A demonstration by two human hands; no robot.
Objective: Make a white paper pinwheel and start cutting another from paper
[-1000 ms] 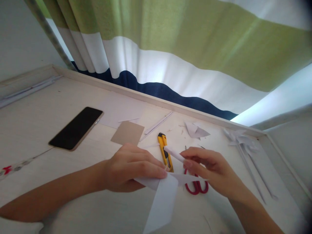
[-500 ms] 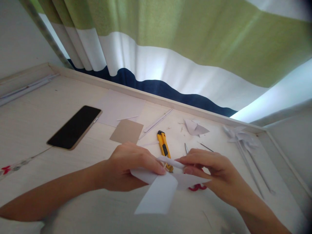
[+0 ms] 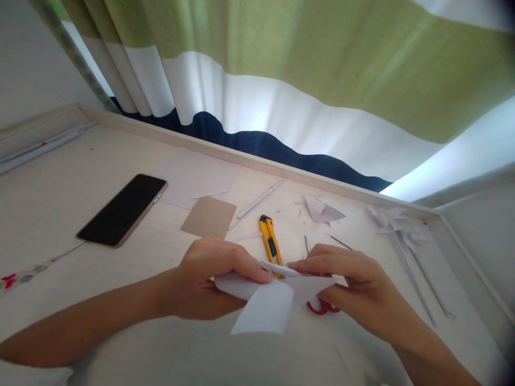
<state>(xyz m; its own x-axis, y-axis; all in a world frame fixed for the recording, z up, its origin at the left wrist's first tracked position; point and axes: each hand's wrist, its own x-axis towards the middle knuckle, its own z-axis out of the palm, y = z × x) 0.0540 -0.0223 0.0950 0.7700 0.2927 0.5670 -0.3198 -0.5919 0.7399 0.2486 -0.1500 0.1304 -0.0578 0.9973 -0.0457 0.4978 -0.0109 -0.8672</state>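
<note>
A white paper pinwheel (image 3: 267,306) with curled blades is held up between my two hands, above the near part of the table. My left hand (image 3: 221,279) is closed on its left side, the thumb pressing near the centre. On the other side, my right hand (image 3: 348,281) pinches the paper, with fingers above and thumb below a pointed blade. Just behind the paper lies a yellow box cutter (image 3: 270,241), its near end covered by it. Red-handled scissors (image 3: 319,306) lie under my right hand, partly hidden.
A black phone (image 3: 123,209) with a strap lies at left. Nearby are a grey-brown card square (image 3: 209,217) and a white sheet (image 3: 193,174). Folded paper (image 3: 322,209) sits toward the back. Finished pinwheels on sticks (image 3: 396,228) lie at right, inside the table's raised rim (image 3: 249,159).
The front paper blade has lifted and shifted slightly right. My right thumb has moved lower, under the right blade, and more of the red scissor handles shows.
</note>
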